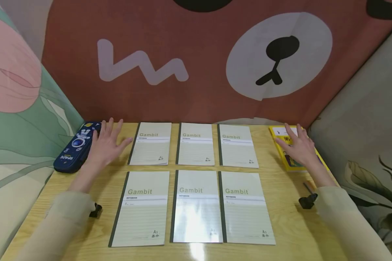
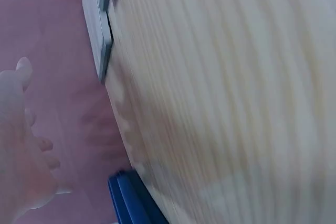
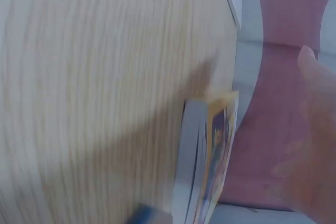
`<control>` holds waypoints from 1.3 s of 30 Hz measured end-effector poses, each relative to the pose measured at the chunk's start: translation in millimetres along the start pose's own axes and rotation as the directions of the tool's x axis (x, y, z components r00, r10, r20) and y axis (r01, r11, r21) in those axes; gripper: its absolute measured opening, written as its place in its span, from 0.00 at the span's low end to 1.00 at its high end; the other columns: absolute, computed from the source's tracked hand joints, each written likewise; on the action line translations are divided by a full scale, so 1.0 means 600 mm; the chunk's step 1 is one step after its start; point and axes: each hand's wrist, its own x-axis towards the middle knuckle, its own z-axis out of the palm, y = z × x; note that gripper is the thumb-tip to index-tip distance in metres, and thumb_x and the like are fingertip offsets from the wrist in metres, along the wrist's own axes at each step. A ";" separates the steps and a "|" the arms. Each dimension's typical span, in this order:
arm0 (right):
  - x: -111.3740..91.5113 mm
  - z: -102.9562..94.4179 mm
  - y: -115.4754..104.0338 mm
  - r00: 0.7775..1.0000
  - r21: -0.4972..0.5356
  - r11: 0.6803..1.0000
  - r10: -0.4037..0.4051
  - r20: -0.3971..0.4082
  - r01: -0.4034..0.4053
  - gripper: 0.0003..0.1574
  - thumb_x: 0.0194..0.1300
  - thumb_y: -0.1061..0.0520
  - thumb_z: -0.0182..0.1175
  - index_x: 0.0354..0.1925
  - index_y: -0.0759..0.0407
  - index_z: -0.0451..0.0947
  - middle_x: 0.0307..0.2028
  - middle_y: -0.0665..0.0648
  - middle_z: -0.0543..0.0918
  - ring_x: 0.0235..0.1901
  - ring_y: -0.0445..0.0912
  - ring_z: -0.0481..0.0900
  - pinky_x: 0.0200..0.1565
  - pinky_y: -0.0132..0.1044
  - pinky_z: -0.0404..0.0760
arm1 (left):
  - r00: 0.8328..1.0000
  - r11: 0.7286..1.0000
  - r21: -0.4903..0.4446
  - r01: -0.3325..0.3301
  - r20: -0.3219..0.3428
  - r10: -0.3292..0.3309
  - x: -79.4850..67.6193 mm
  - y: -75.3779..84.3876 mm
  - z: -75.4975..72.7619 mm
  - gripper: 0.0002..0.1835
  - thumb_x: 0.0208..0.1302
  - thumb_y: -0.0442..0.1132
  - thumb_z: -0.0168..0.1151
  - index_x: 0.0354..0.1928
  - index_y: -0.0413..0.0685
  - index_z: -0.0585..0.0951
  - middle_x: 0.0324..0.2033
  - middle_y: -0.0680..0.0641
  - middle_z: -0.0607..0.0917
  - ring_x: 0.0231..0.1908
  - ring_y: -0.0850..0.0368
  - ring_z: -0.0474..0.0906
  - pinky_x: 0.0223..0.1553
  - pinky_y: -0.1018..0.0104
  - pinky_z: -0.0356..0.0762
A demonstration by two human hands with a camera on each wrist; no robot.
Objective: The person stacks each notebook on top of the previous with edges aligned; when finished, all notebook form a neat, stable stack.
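Note:
My left hand [image 1: 106,145], fingers straight and spread, hovers between a dark blue space-print pencil case [image 1: 76,146] and the nearest notebook [image 1: 151,143]. In the left wrist view this hand [image 2: 23,150] is apart from the tabletop, holding nothing, and a corner of the pencil case [image 2: 134,198] shows below. My right hand [image 1: 298,146] is over a thick yellow book [image 1: 282,150], partly covering it, with its fingers spread. The right wrist view shows the hand [image 3: 315,145] raised off the book [image 3: 202,156], blurred and holding nothing.
Several pale Gambit notebooks with dark spines lie in two rows on the wooden table [image 1: 196,252], including a front middle one [image 1: 197,206] with glare. A reddish-brown printed cloth [image 1: 199,98] hangs behind. Black wrist-camera parts [image 1: 307,201] show near the sleeves.

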 end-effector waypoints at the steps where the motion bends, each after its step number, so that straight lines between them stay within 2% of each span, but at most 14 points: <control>1: 0.000 0.002 -0.004 1.000 0.009 1.000 0.000 -0.002 0.000 0.55 0.74 0.25 0.46 0.84 0.44 0.36 0.80 0.77 0.35 0.77 0.79 0.38 0.66 0.83 0.46 | 1.000 1.000 -0.009 -0.005 0.000 0.005 0.002 0.007 0.004 0.49 0.73 0.73 0.43 0.84 0.59 0.40 0.82 0.34 0.39 0.81 0.32 0.29 0.75 0.22 0.34; 9: -0.001 0.017 -0.029 0.999 0.097 0.994 0.042 0.014 -0.043 0.55 0.73 0.23 0.45 0.83 0.39 0.34 0.82 0.71 0.34 0.76 0.79 0.43 0.66 0.82 0.50 | 1.000 0.997 -0.074 -0.025 0.013 0.026 0.013 0.060 0.023 0.50 0.73 0.73 0.43 0.84 0.59 0.37 0.82 0.34 0.42 0.81 0.30 0.40 0.75 0.25 0.43; 12: -0.002 0.020 -0.041 0.999 0.133 0.990 0.053 -0.004 -0.052 0.54 0.73 0.23 0.45 0.83 0.38 0.35 0.82 0.70 0.36 0.76 0.79 0.45 0.67 0.82 0.51 | 0.999 0.994 -0.107 -0.026 0.018 0.028 0.016 0.076 0.028 0.49 0.73 0.72 0.44 0.84 0.60 0.37 0.82 0.35 0.43 0.80 0.30 0.41 0.76 0.26 0.45; 19: -0.004 0.030 -0.061 0.996 0.207 0.978 0.037 -0.082 -0.019 0.52 0.75 0.27 0.48 0.83 0.45 0.44 0.81 0.72 0.46 0.76 0.76 0.49 0.69 0.79 0.53 | 0.999 0.977 -0.211 -0.032 0.017 0.036 0.026 0.107 0.036 0.49 0.73 0.71 0.45 0.84 0.61 0.37 0.83 0.37 0.45 0.80 0.29 0.45 0.75 0.27 0.48; 25: 0.004 0.036 -0.079 0.997 0.198 0.980 -0.006 -0.079 0.022 0.52 0.75 0.27 0.48 0.83 0.48 0.47 0.81 0.71 0.48 0.76 0.74 0.51 0.69 0.78 0.55 | 0.999 0.955 -0.293 -0.038 0.018 0.045 0.042 0.137 0.031 0.50 0.72 0.73 0.45 0.83 0.63 0.36 0.83 0.40 0.46 0.81 0.34 0.45 0.77 0.29 0.47; 31: 0.010 0.039 -0.100 0.999 0.219 0.975 -0.037 -0.026 0.042 0.52 0.75 0.28 0.48 0.83 0.49 0.45 0.81 0.71 0.48 0.78 0.72 0.50 0.71 0.75 0.53 | 0.996 0.921 -0.386 -0.047 0.050 0.072 0.055 0.169 0.028 0.48 0.74 0.69 0.47 0.84 0.63 0.38 0.84 0.45 0.45 0.82 0.39 0.43 0.79 0.32 0.45; 39: 0.023 0.042 -0.125 0.997 0.274 0.959 -0.081 -0.002 0.078 0.49 0.78 0.32 0.46 0.83 0.53 0.45 0.80 0.71 0.51 0.78 0.71 0.50 0.74 0.72 0.52 | 0.984 0.846 -0.533 -0.024 0.136 0.114 0.064 0.233 0.037 0.44 0.76 0.69 0.42 0.84 0.63 0.41 0.84 0.50 0.46 0.83 0.43 0.41 0.80 0.35 0.43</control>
